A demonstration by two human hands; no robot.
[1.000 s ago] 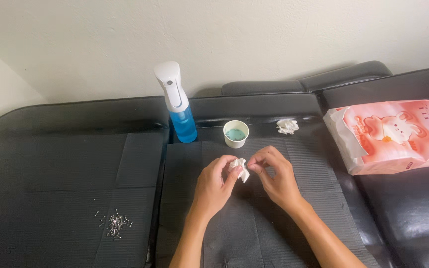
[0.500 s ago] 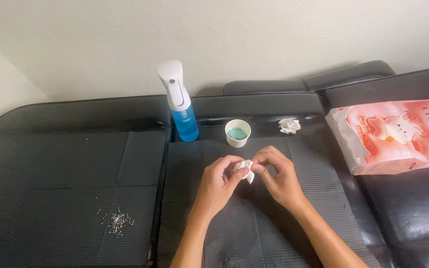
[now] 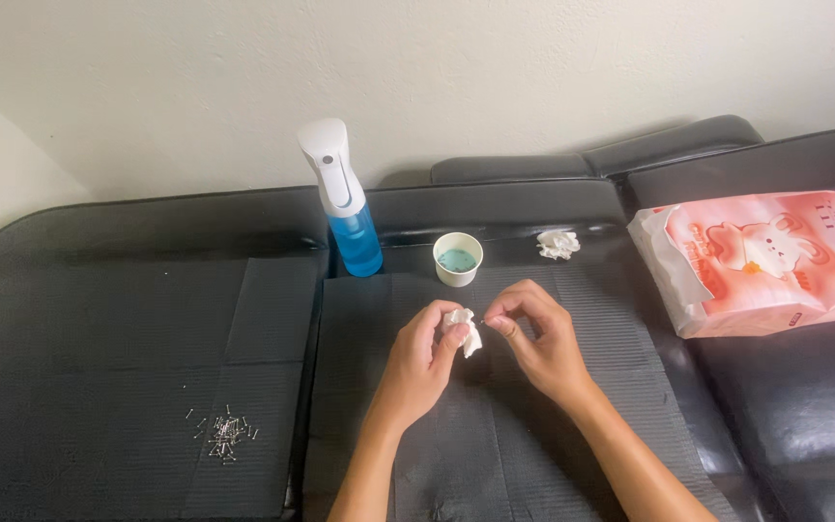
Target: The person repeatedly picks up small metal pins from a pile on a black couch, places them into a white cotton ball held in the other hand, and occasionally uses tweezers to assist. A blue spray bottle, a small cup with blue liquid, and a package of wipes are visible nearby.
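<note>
On the far left, a small heap of pins [image 3: 222, 435] is lying on the dark mat [image 3: 99, 387], well apart from everything else. Farther right, a blue spray bottle [image 3: 348, 208] is standing upright at the back edge of the bench [image 3: 775, 416], with a small paper cup [image 3: 458, 258] of bluish liquid just beside it.

In the middle, the left hand [image 3: 422, 362] is pinching a small white tissue wad [image 3: 464, 329] between thumb and fingertips, holding it just above the ribbed mat [image 3: 388, 464]. The right hand [image 3: 538, 338] is close beside it, its thumb and forefinger pressed together near the wad; whether something tiny sits between them is too small to tell.

To do this well, the hands would best be staying low over the mat, so that anything dropped is landing on it, and the wad is needing only a light grip.

A crumpled tissue [image 3: 559, 244] is lying behind the right hand, near the cup. At the far right a pink tissue pack [image 3: 765, 256] is resting on the cushion, well apart from the hands.

Open room is lying in front of the hands and between them and the pack. The cup is the nearest thing that could tip, directly behind the wad, so reaches backward are calling for care. The seam between the two mats is running just left of the left forearm.
</note>
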